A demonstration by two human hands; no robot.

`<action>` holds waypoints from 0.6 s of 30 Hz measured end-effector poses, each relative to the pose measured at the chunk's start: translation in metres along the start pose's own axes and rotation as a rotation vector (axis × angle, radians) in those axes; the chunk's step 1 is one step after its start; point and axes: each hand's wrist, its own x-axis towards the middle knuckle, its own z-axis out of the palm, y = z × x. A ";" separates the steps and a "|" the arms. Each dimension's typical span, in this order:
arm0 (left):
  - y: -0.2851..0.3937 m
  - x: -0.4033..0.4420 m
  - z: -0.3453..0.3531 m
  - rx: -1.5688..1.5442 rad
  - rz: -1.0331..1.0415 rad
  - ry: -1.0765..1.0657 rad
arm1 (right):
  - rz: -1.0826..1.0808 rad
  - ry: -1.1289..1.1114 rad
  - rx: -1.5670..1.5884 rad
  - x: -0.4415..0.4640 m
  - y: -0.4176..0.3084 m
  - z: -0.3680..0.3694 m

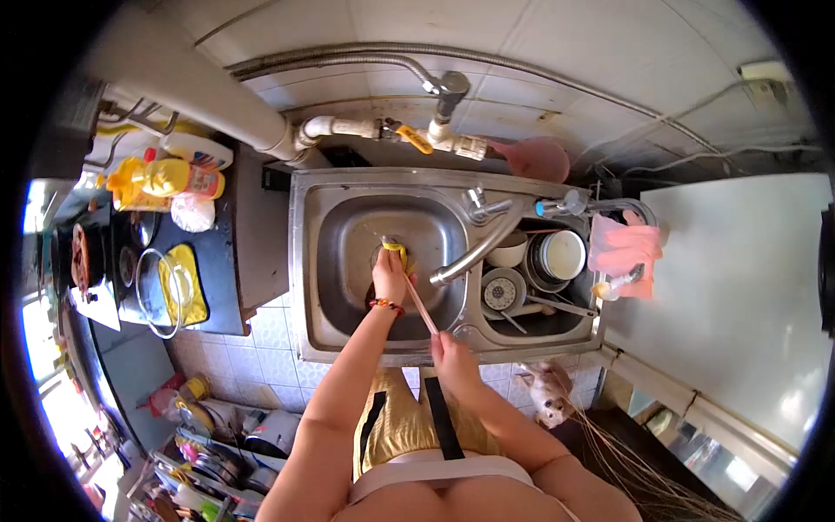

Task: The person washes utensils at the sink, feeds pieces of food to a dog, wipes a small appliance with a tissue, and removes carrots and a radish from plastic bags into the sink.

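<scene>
Over the left basin [339, 235] of the steel sink, my left hand [389, 277] is closed around a yellow scrubbing cloth [396, 248], with a beaded bracelet [385, 305] on its wrist. Pinkish chopsticks [423, 304] slant from that hand down to my right hand [457, 361]. The right fingers are closed on their near end, by the sink's front rim. How many sticks there are, I cannot make out. Something dark lies under my left hand, mostly hidden. The faucet spout [474, 257] reaches over the basin, right of my hands.
Bowls [564, 255], a round strainer [502, 291] and pan handles fill the right basin. Pink rubber gloves [628, 248] hang at its right. A counter with yellow bottles [178, 178] and a glass lid [163, 291] stands left. A small light-furred animal [550, 398] is on the floor.
</scene>
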 end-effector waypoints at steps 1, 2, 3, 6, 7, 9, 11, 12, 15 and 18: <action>-0.007 0.002 -0.009 0.032 0.038 -0.111 | -0.020 -0.029 0.122 0.000 0.005 -0.007; -0.019 0.010 -0.018 -0.006 -0.003 -0.306 | -0.042 -0.056 0.244 0.002 0.011 -0.016; 0.000 0.018 -0.041 -0.245 -0.190 -0.506 | 0.072 -0.358 0.312 0.016 0.007 -0.043; -0.014 0.021 -0.032 -0.380 -0.162 -0.594 | 0.150 -0.480 0.488 0.022 0.032 -0.074; -0.012 0.018 -0.023 -0.118 -0.020 -0.453 | 0.121 -0.436 0.454 0.021 0.031 -0.070; -0.006 0.019 -0.015 0.403 0.291 -0.126 | -0.007 -0.263 0.330 0.020 0.013 -0.048; 0.017 -0.002 0.002 0.321 0.099 0.163 | -0.060 -0.066 0.038 0.001 -0.017 -0.040; 0.016 -0.004 0.003 0.358 0.118 0.160 | -0.051 -0.036 0.014 -0.002 -0.020 -0.033; 0.003 0.000 -0.010 0.410 0.286 -0.076 | -0.083 -0.014 0.041 -0.004 -0.010 -0.023; -0.028 0.026 -0.030 0.186 0.091 -0.460 | -0.031 -0.313 0.317 0.019 0.012 -0.066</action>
